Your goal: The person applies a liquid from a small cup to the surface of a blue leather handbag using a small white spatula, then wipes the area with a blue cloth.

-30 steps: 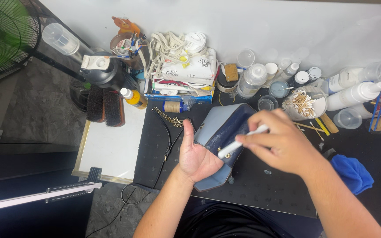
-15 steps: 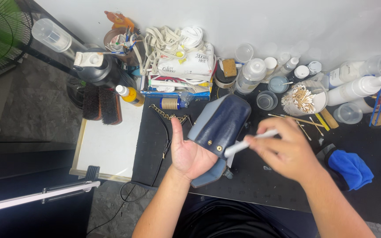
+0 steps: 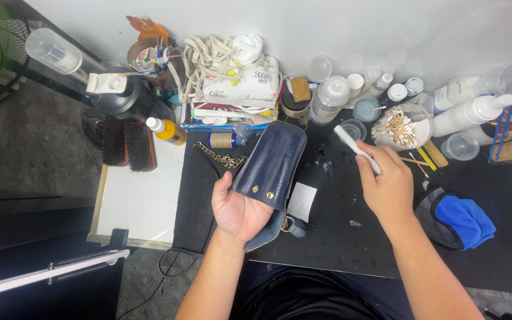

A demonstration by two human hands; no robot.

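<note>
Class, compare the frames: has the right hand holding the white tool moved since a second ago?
Yes. The right hand with the white tool has lifted off the navy bag and moved right, toward the cup of cotton swabs.

The left hand (image 3: 239, 208) lies palm up under the navy purse (image 3: 271, 169), fingers curled around its lower end; right of the purse, the right hand (image 3: 387, 185) is raised, fingers pinching a white stick (image 3: 354, 146)
</note>
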